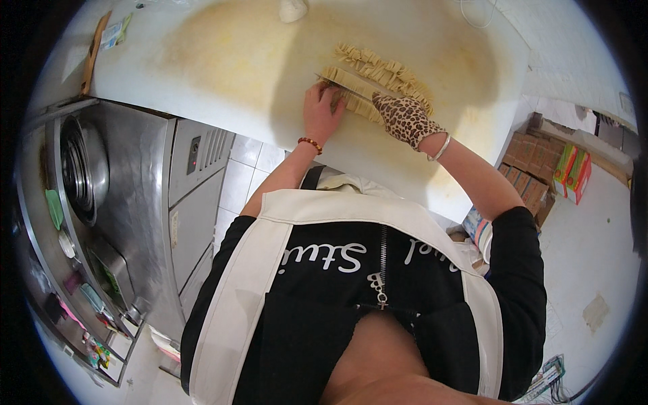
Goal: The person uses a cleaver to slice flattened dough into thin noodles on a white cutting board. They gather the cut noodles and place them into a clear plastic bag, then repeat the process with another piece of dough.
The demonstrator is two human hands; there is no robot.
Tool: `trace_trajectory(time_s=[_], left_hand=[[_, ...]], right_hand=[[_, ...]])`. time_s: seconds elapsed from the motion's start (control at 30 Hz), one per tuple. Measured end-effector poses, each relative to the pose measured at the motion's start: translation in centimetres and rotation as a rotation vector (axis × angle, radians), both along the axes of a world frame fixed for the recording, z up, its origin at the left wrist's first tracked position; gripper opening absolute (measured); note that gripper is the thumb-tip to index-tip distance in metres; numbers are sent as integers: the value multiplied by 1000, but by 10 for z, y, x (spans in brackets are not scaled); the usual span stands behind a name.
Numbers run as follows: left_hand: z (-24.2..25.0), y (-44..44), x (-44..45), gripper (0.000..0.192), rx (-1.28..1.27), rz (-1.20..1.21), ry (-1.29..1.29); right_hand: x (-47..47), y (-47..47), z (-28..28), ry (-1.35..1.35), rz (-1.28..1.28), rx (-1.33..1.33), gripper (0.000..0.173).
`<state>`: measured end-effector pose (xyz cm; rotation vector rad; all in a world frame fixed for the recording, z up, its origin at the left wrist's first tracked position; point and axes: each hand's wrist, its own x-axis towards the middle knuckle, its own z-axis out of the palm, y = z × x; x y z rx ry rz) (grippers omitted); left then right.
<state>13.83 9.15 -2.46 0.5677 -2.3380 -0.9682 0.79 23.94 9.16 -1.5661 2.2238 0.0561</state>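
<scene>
My right hand [405,119], in a leopard-print glove, is closed around the handle end of a long knife [357,94]. The blade points up and left and lies along a band of cut dough strips [362,86]. Beside the blade's near side, my bare left hand [325,109] rests with bent fingertips on the near part of the dough; whether it grips anything is hidden. A second row of cut noodles [385,71] lies farther back on the white worktop [223,76]. At the back edge of the view sits a pale lump of dough [292,10].
At the left stands a steel counter [136,202] with stacked metal bowls [83,169] and shelves beside it. A wooden strip [95,55] lies at the worktop's left end. Cardboard boxes [526,187] are stacked to the right, below the worktop.
</scene>
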Motion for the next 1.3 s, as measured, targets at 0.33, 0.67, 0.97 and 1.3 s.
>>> trace_trajectory(time_s=[0.33, 0.67, 0.97, 1.3], left_hand=[[5, 3, -3, 22, 16, -9, -5], [6, 10, 3, 31, -58, -28, -55], [-3, 13, -1, 39, -33, -34, -122], [0, 16, -3, 39, -6, -30, -116]], right_hand=[[-1, 17, -45, 61, 4, -214, 31], [-17, 52, -1, 49, -130, -169, 30], [-20, 128, 38, 50, -121, 107, 19], [-27, 133, 19, 51, -55, 80, 38]])
